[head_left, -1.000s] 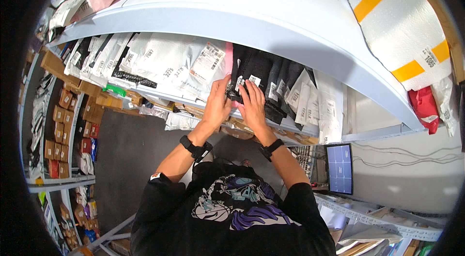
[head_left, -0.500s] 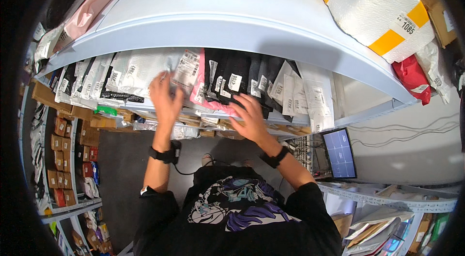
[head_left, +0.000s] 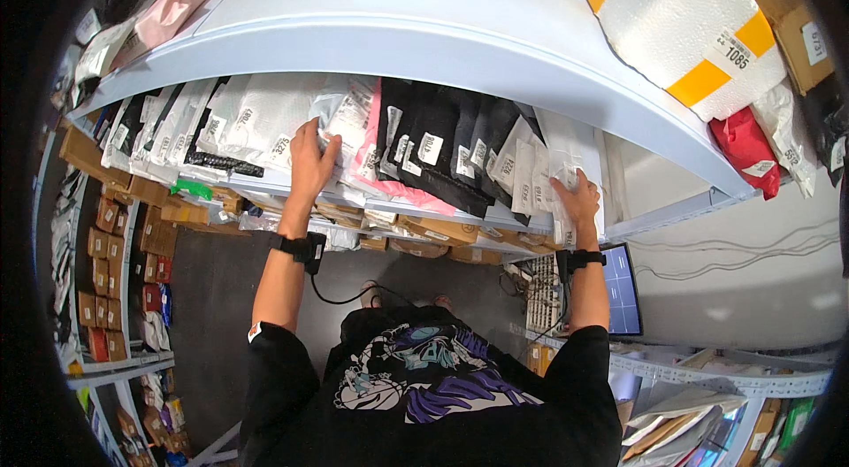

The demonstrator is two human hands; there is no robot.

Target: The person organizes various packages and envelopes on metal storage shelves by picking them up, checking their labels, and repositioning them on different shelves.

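A row of mailer bags stands on edge along a pale blue shelf (head_left: 442, 34), each with a label. My left hand (head_left: 311, 164) rests at the front of the white mailer bags (head_left: 252, 118), thumb and fingers apart. Right of it are a pink mailer bag (head_left: 416, 195) and several black mailer bags (head_left: 453, 144). My right hand (head_left: 579, 202) lies with parted fingers against a white mailer bag (head_left: 566, 144) at the right end of the row. Neither hand visibly grips anything. Both wrists wear black straps.
A white foam box (head_left: 676, 25) with yellow tape stands on the upper shelf, beside a red bag (head_left: 745, 149). Boxes fill the lower shelf and the left rack (head_left: 124, 290). At right are a monitor (head_left: 622, 290) and wall cables. A black cord hangs by my wrist.
My right hand has moved right, from the black mailer bags to the white one at the row's end. My left hand has shifted slightly right and down beside the white bags.
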